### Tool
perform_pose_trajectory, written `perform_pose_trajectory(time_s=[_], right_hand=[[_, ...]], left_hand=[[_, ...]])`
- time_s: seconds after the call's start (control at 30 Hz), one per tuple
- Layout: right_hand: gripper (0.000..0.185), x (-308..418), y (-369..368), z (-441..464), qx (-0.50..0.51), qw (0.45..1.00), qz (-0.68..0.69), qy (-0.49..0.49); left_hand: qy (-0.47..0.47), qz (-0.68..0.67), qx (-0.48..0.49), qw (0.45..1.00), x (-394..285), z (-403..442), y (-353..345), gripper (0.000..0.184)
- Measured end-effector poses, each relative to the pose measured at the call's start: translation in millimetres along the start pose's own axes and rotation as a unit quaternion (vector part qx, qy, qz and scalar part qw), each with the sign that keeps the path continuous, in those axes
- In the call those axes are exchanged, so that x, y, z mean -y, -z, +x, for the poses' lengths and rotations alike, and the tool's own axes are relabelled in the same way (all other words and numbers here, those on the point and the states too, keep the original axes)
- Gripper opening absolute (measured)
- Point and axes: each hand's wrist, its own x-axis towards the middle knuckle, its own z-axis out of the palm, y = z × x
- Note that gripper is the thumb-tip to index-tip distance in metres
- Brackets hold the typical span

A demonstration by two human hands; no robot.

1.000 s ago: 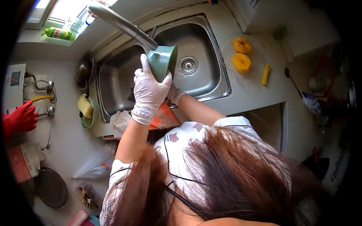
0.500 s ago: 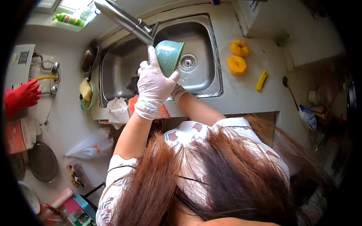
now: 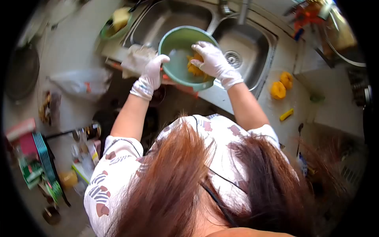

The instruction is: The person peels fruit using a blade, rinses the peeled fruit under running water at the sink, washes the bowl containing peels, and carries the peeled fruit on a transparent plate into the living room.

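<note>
A green plastic basin (image 3: 173, 67) is tipped toward me at the front of the sink. My left hand (image 3: 151, 75), in a white glove, grips its left rim with the thumb over the edge. Inside the basin, my white-gloved right hand (image 3: 213, 61) has its fingers curved over orange-yellow pieces (image 3: 193, 65), whose exact kind I cannot make out. The fingers partly cover these pieces. Behind and beside the basin lies the steel double sink (image 3: 252, 51).
Two orange-yellow rounds with hollow centres (image 3: 278, 90) sit on the right counter, near a yellow cutter (image 3: 286, 114). A white cloth (image 3: 138, 59) lies at the sink's front left. A green basket (image 3: 108, 32) holds a sponge (image 3: 121, 18). The faucet (image 3: 243, 12) stands behind.
The basin has turned from tilted on its side over the sink to opening upward, nearer me. My right hand, mostly hidden before, is now inside it with the orange-yellow pieces. The view has rotated.
</note>
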Motion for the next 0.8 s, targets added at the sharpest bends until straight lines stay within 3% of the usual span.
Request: perform_pose_trajectory(time_s=[0.1, 0.17, 0.3, 0.33, 0.47, 0.5, 0.63, 0.7, 0.8], right_hand=[[0.068, 50.5, -28.8, 44.8, 0.068, 0.986, -0.13, 0.074], [0.067, 85.0, -61.6, 73.3, 0.049, 0.972, -0.165, 0.159], [0.057, 165.0, -132.3, 120.6, 0.068, 0.973, -0.11, 0.192], [0.055, 183.0, -152.3, 130.1, 0.079, 0.972, -0.097, 0.2], [0.04, 236.5, -226.6, 153.6, 0.108, 0.966, -0.038, 0.232], [0.038, 246.9, -241.1, 160.0, 0.13, 0.963, -0.033, 0.233], [0.031, 270.2, -296.9, 176.8, 0.127, 0.954, -0.022, 0.27], [0.029, 277.7, -316.9, 183.4, 0.136, 0.949, -0.015, 0.286], [0.03, 291.5, -337.1, 190.6, 0.167, 0.95, -0.014, 0.265]], left_hand=[[-0.069, 0.048, -0.016, 0.996, -23.8, -40.7, 42.7, 0.046], [-0.104, 0.055, -0.04, 0.992, -30.3, -47.5, 94.4, 0.056], [-0.227, 0.099, -0.184, 0.951, -30.8, -83.4, 173.8, 0.067], [-0.242, 0.147, -0.221, 0.933, -27.6, -90.1, 197.5, 0.065], [-0.288, 0.271, -0.318, 0.862, -11.2, -93.6, 273.3, 0.083], [-0.257, 0.304, -0.364, 0.842, -23.3, -113.4, 259.6, 0.082], [-0.332, 0.343, -0.424, 0.77, -9.7, -107.0, 295.5, 0.08], [-0.289, 0.33, -0.467, 0.768, -10.3, -111.9, 295.0, 0.08], [-0.329, 0.297, -0.457, 0.771, 3.3, -95.1, 331.1, 0.082]])
